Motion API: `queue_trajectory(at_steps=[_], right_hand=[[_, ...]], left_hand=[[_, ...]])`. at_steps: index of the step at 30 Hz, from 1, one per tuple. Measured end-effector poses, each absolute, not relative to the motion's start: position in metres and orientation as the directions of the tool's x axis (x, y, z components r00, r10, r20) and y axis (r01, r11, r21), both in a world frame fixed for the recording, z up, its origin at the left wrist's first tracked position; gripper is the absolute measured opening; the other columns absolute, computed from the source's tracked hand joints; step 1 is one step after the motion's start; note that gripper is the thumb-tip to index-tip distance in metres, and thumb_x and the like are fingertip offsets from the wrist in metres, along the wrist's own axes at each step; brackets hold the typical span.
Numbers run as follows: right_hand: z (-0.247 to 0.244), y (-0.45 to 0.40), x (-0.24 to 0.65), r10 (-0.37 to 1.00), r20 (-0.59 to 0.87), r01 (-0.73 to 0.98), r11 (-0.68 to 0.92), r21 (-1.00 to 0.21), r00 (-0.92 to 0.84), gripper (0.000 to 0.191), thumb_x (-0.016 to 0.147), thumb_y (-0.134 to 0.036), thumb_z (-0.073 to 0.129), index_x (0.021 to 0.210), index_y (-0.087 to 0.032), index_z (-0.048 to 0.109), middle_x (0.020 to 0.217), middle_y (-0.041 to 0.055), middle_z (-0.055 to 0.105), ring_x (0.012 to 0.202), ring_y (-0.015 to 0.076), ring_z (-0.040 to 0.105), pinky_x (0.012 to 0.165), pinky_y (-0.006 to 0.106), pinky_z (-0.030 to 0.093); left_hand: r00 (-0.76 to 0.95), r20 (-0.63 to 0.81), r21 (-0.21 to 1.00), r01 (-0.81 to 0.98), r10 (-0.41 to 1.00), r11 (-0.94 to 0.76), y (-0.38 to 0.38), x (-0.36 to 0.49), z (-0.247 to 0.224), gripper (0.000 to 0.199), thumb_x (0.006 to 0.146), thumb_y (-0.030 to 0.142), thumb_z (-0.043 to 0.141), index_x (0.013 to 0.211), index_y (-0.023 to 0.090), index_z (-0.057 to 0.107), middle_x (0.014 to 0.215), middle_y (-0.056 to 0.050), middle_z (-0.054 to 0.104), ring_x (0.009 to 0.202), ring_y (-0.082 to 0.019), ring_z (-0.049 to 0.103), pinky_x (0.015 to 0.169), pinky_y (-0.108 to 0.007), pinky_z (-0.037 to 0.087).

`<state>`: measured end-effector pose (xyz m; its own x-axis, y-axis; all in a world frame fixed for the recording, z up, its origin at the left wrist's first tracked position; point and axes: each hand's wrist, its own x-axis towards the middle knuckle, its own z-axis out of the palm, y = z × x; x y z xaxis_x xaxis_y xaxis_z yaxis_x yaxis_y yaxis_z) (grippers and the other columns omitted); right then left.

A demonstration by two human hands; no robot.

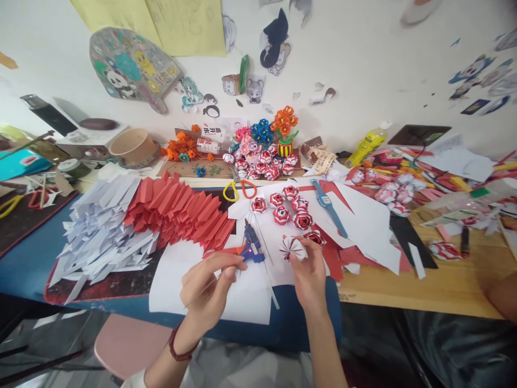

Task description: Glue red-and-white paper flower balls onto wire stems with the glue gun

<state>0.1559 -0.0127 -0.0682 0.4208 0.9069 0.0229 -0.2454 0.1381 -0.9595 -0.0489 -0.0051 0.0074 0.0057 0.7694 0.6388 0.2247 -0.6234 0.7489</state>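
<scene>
My right hand (pixel 311 275) holds a white-and-red folded paper flower (pixel 290 248) above the white sheet, its radiating folds facing me. Close by on the left, my left hand (pixel 208 285) has thumb and fingertips pinched together; whatever is between them is too small to make out. Just beyond those fingers lies a blue hot glue gun (pixel 252 248) with a small light on. Thin clear sticks (pixel 271 283) rest beside it. Several finished red-and-white paper flowers (pixel 281 215) stand past my right hand.
Left are piles of folded white paper pieces (pixel 109 221) and red paper pieces (pixel 177 213). Scissors (pixel 231 192) and a blue watch (pixel 329 207) lie behind. More flowers (pixel 262 164) crowd a cardboard tray by the wall. Paper scraps (pixel 363 237) cover the right side; a person's arm (pixel 503 293) is there.
</scene>
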Motion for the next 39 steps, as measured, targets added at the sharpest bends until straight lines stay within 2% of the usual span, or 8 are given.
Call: queue_trajectory(at_steps=[5,9,13,21,23,25,29,39], right_hand=[[-0.077,-0.01,0.151,0.89,0.12,0.079,0.094,-0.992,0.44,0.033,0.091,-0.04,0.07,0.118,-0.025,0.059,0.128,0.0101,0.067,0.125,0.0253,0.062,0.109,0.048,0.047],[-0.079,-0.009,0.149,0.897,0.154,0.349,0.0,-0.937,0.414,0.035,0.1,-0.043,0.056,0.128,-0.022,0.057,0.131,0.0138,0.066,0.126,0.0282,0.061,0.108,0.051,0.047],[-0.075,-0.017,0.152,0.836,0.341,0.578,0.036,-0.815,0.429,0.039,0.101,-0.04,0.055,0.137,-0.023,0.055,0.138,0.0152,0.062,0.132,0.0307,0.057,0.109,0.054,0.046],[-0.062,-0.055,0.165,0.709,0.705,0.771,0.443,-0.458,0.011,0.058,0.089,-0.011,0.072,0.14,-0.037,0.062,0.091,0.0026,0.079,0.077,0.0242,0.072,0.071,0.04,0.057],[-0.063,-0.056,0.168,0.693,0.721,0.754,0.46,-0.469,0.026,0.061,0.09,-0.007,0.068,0.142,-0.038,0.06,0.097,0.0031,0.08,0.084,0.0258,0.074,0.075,0.041,0.06],[-0.066,-0.054,0.172,0.707,0.699,0.757,0.397,-0.519,0.108,0.061,0.093,-0.007,0.063,0.144,-0.039,0.058,0.107,0.0039,0.08,0.094,0.0269,0.075,0.083,0.044,0.06],[-0.074,-0.041,0.175,0.766,0.597,0.765,0.229,-0.602,0.24,0.051,0.102,-0.014,0.048,0.149,-0.034,0.054,0.128,0.0081,0.074,0.116,0.0286,0.07,0.099,0.047,0.055],[-0.095,-0.018,0.162,0.803,0.588,0.84,0.25,-0.481,0.097,0.058,0.099,-0.027,0.063,0.155,-0.022,0.045,0.141,0.0146,0.066,0.133,0.0306,0.06,0.11,0.05,0.052]], left_hand=[[0.113,0.705,0.627,0.36,0.7,-0.691,-0.009,-0.049,0.001,0.019,0.097,0.012,0.061,0.11,0.02,0.071,0.086,-0.003,0.079,0.071,-0.015,0.072,0.066,-0.026,0.059],[0.396,0.759,0.327,0.454,0.517,-0.829,-0.015,-0.048,0.0,0.026,0.095,0.009,0.06,0.119,0.015,0.069,0.094,-0.009,0.081,0.072,-0.018,0.075,0.068,-0.029,0.059],[0.668,0.659,0.081,0.394,0.345,-0.916,-0.02,-0.042,0.005,0.027,0.097,0.013,0.06,0.12,0.02,0.071,0.105,-0.009,0.082,0.073,-0.018,0.078,0.059,-0.025,0.061],[0.758,0.627,-0.076,0.29,0.18,-0.954,-0.028,-0.023,-0.008,0.021,0.097,0.019,0.06,0.11,0.02,0.076,0.112,-0.005,0.081,0.076,-0.015,0.075,0.059,-0.024,0.056],[0.747,0.624,-0.061,0.337,0.228,-0.939,-0.03,-0.022,-0.014,0.027,0.1,0.019,0.055,0.118,0.023,0.074,0.116,-0.002,0.08,0.083,-0.016,0.074,0.068,-0.027,0.056],[0.659,0.612,0.017,0.541,0.436,-0.841,-0.028,-0.024,-0.023,0.03,0.102,0.019,0.053,0.128,0.022,0.069,0.116,-0.005,0.079,0.091,-0.019,0.073,0.078,-0.031,0.054],[0.291,0.482,0.1,0.919,0.826,-0.382,-0.01,-0.032,-0.045,0.043,0.103,0.036,0.059,0.137,0.011,0.059,0.115,-0.018,0.073,0.095,-0.029,0.068,0.079,-0.04,0.048],[0.277,0.249,-0.057,0.961,0.928,-0.271,0.001,-0.035,-0.064,0.061,0.094,0.041,0.069,0.14,0.006,0.051,0.11,-0.015,0.066,0.095,-0.031,0.061,0.078,-0.041,0.049]])
